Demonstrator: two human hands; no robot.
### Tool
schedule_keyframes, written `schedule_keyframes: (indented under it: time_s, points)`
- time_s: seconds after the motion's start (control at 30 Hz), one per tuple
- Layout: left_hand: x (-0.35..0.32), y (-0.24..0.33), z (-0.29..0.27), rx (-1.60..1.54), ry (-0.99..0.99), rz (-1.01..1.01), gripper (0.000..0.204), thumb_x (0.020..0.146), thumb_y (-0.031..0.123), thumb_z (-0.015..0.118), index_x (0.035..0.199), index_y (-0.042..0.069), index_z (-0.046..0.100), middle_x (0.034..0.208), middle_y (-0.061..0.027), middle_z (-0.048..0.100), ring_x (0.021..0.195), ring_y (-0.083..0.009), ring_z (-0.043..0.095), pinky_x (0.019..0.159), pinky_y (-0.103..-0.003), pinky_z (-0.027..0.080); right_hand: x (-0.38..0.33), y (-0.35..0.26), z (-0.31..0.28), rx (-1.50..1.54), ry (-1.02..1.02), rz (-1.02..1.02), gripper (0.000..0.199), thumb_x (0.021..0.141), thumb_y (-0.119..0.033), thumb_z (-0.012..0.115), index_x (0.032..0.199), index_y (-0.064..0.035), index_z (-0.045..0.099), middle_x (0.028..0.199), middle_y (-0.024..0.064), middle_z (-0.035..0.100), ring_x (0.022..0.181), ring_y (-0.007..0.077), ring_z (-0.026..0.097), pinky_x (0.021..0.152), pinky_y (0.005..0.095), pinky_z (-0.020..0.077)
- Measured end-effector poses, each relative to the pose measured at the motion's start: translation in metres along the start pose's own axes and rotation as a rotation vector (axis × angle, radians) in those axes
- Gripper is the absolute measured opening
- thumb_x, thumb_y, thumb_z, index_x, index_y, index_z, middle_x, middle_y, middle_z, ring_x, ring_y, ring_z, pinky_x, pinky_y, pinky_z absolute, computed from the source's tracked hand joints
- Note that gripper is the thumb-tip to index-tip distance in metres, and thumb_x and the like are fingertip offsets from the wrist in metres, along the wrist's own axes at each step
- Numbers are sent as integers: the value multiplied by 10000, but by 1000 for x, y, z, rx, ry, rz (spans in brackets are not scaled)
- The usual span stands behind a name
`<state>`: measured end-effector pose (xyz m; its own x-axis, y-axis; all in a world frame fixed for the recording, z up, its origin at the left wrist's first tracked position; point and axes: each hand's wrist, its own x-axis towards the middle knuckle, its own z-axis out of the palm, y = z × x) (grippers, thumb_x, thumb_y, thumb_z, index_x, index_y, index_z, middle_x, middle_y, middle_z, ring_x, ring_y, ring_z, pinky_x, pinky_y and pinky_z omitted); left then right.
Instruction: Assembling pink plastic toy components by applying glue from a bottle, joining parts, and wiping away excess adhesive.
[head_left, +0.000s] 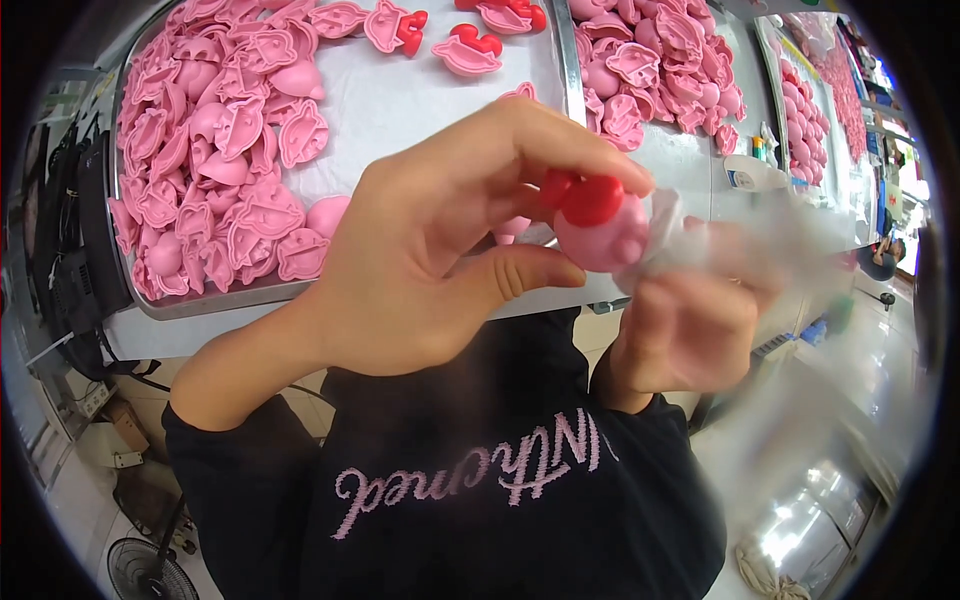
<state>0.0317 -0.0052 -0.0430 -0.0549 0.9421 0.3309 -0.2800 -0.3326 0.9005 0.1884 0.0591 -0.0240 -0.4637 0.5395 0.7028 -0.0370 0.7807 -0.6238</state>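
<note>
In front of my chest, my left hand (420,230) pinches a small pink plastic doll-head part (600,248) between thumb and fingers. A glossy red bow (592,203) sits on top of this part. My right hand (690,325), smeared by motion, is closed with its fingers curled and holds a crumpled white cloth (668,225) against the part's right side. Blur hides the cloth's outline and exact contact. Behind my left hand, a metal tray (215,303) carries a heap of pink hollow shells (240,130).
Pink shells with red bows (468,52) lie on the tray's white liner. Beyond its right rim is another heap of pink parts (655,70). A white bottle (755,173) lies on the table to the right. A fan (150,570) stands at lower left.
</note>
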Motion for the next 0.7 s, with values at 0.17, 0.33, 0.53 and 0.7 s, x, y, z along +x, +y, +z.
schedule_keyframes:
  time_s: [0.17, 0.33, 0.53, 0.7]
  points:
    - [-1, 2, -3, 215, -54, 142, 409, 705, -7, 666, 1058, -52, 463, 1024, -158, 486, 892, -190, 516, 745, -272, 433, 3, 3, -2, -7, 2, 2, 216, 600, 0, 653, 804, 34, 588, 892, 197, 559, 747, 245, 561, 669, 305, 436]
    - [-1, 8, -3, 273, -38, 105, 415, 694, 18, 686, 1046, -48, 477, 1029, -164, 483, 862, -174, 519, 707, -265, 432, 8, -1, -7, -53, -127, 84, 174, 683, -70, 557, 798, 60, 542, 912, 272, 555, 892, 335, 548, 853, 415, 398]
    - [-2, 11, -4, 354, 2, 118, 455, 640, 31, 734, 1025, -42, 503, 1017, -163, 490, 857, -171, 522, 697, -263, 434, 2, -2, -4, 6, -86, 124, 165, 671, -41, 536, 798, 65, 531, 945, 279, 545, 923, 326, 548, 867, 416, 401]
    - [1, 7, -5, 439, 1, 296, 437, 596, 24, 757, 974, -35, 546, 970, -151, 515, 861, -182, 531, 707, -264, 446, -3, 8, 6, 136, 46, 12, 348, 578, 34, 744, 867, -9, 555, 885, 183, 548, 692, 194, 576, 583, 246, 478]
